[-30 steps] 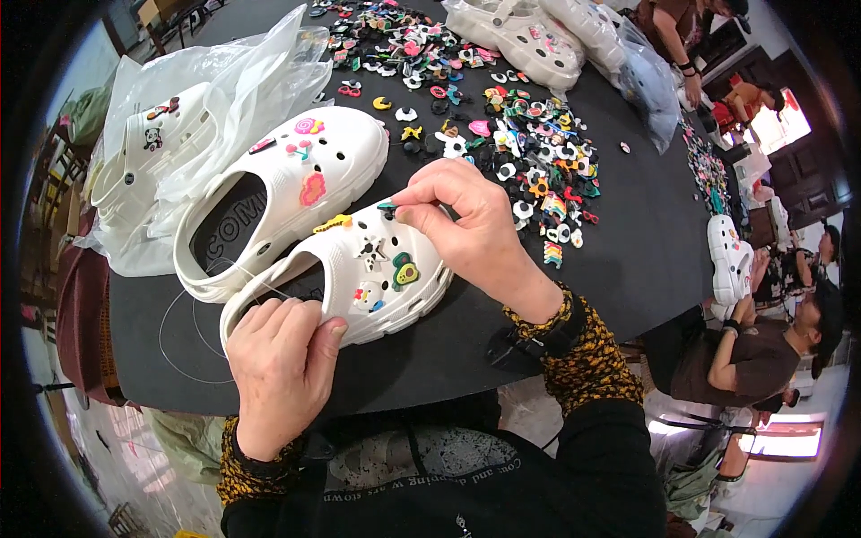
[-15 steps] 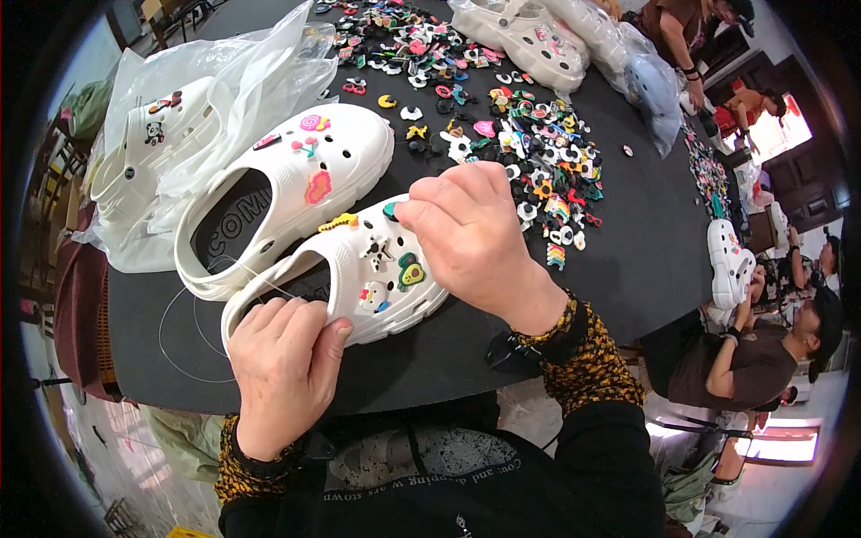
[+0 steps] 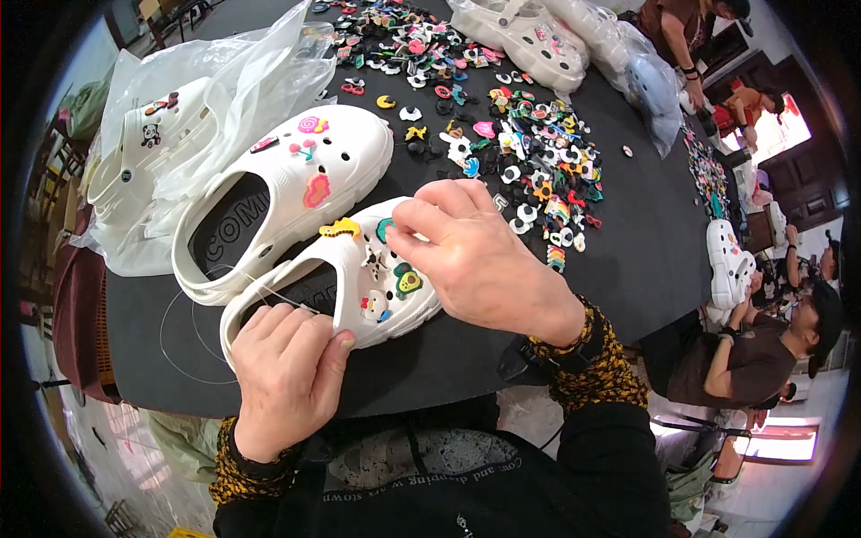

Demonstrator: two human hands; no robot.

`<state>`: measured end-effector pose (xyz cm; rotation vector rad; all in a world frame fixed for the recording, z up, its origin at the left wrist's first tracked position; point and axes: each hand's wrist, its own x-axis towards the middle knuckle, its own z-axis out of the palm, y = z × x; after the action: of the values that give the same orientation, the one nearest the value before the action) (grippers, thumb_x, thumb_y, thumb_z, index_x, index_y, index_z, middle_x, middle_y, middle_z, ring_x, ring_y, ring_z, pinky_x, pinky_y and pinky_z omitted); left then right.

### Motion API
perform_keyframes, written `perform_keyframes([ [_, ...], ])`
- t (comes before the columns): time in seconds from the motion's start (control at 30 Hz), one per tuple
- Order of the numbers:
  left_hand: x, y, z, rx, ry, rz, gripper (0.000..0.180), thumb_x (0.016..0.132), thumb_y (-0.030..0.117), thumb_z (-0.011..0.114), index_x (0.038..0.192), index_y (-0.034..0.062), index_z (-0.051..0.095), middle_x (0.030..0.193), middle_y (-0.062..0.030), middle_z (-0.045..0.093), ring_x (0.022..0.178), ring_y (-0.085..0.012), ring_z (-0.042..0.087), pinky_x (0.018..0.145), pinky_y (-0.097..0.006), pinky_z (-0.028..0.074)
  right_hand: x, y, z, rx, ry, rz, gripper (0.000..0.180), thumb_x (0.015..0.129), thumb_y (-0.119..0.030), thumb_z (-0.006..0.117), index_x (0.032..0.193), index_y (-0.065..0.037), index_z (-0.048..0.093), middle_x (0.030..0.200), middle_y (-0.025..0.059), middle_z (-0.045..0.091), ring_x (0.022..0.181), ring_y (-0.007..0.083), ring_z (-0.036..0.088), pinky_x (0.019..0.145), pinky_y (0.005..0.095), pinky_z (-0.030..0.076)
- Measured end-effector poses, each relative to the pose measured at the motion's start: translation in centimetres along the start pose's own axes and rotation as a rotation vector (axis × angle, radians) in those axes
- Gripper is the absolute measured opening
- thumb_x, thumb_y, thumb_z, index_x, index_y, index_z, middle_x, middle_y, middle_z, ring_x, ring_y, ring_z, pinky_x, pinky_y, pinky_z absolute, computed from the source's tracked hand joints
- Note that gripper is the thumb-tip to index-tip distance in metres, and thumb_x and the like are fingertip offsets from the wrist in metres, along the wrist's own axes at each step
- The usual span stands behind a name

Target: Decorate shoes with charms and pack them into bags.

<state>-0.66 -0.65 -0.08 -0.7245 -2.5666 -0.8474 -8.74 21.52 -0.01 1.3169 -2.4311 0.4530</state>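
My left hand (image 3: 287,381) is closed around the heel side of a white clog (image 3: 411,316) lying near the table's front edge. With its fingertips, my right hand (image 3: 489,255) pinches a small teal-green shoe charm (image 3: 384,230) at the clog's upper; its fingers partly hide the charm and cover the toe. Around it on the upper sit a yellow charm (image 3: 340,229), a black-and-white charm (image 3: 374,262), an avocado charm (image 3: 408,282) and a white bird-like charm (image 3: 372,307). Just beyond lies the matching white clog (image 3: 359,152), decorated with several charms; a thin clear loop hangs by the heels.
Loose charms (image 3: 547,170) spread across the dark table (image 3: 619,260). A bagged white clog (image 3: 134,170) stands at the left, and more clogs (image 3: 529,45) lie at the far side. At the right, a person (image 3: 762,359) handles another white clog (image 3: 729,264).
My right hand has drawn slightly toward me and the clog has tilted a little under it. A blue charm on the table has come into sight. My left hand keeps its hold.
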Motion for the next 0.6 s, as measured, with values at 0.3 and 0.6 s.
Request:
perform_keyframes([
  [0.3, 0.1, -0.2, 0.0, -0.033, 0.004, 0.032, 0.014, 0.075, 0.002, 0.070, 0.074, 0.0022, 0.056, 0.063, -0.0083, 0.052, 0.057, -0.0273, 0.049, 0.055, -0.037, 0.037, 0.9, -0.4, 0.2, -0.004, -0.104, -0.001, 0.022, 0.073, -0.006, 0.060, 0.093, 0.002, 0.062, 0.103, 0.0067, 0.055, 0.103, 0.0247, 0.051, 0.089, 0.0372, 0.040],
  [0.6, -0.3, 0.2, -0.2, 0.011, -0.001, -0.080, 0.014, 0.076, 0.003, 0.068, 0.074, 0.0016, 0.054, 0.065, -0.0113, 0.050, 0.062, -0.0306, 0.050, 0.058, -0.041, 0.039, 0.0, 2.6, -0.4, 0.227, 0.107, 0.044, 0.017, 0.072, 0.003, 0.059, 0.085, -0.003, 0.067, 0.093, 0.0075, 0.061, 0.093, 0.0253, 0.056, 0.085, 0.0359, 0.043],
])
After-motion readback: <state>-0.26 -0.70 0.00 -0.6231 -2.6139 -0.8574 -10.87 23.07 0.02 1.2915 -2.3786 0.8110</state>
